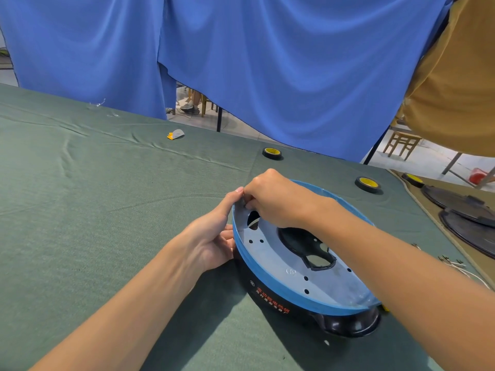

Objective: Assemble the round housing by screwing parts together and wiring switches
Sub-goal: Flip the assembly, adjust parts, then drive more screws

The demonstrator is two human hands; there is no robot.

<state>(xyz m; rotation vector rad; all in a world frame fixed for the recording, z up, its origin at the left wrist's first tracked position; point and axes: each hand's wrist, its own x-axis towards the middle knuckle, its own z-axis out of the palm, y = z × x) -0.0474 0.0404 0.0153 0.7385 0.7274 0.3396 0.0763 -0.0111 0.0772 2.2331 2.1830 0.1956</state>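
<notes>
Early stage, by the look of it: round housing (334, 308) sits near the table's (107, 210) right edge, grey plate (267, 253) seated inside, its screw holes all empty, no switches or wiring in. Loose wires (455, 266) lie at the right edge. Left hand (214, 236) grips the housing's far-left rim, thumb on top. Right hand (276, 202) has its fingers bunched at the same spot; can't tell what it pinches, if anything. Housing is glossy black plastic with a smooth blue rim band; plate is flat matte metal with one big irregular cutout
</notes>
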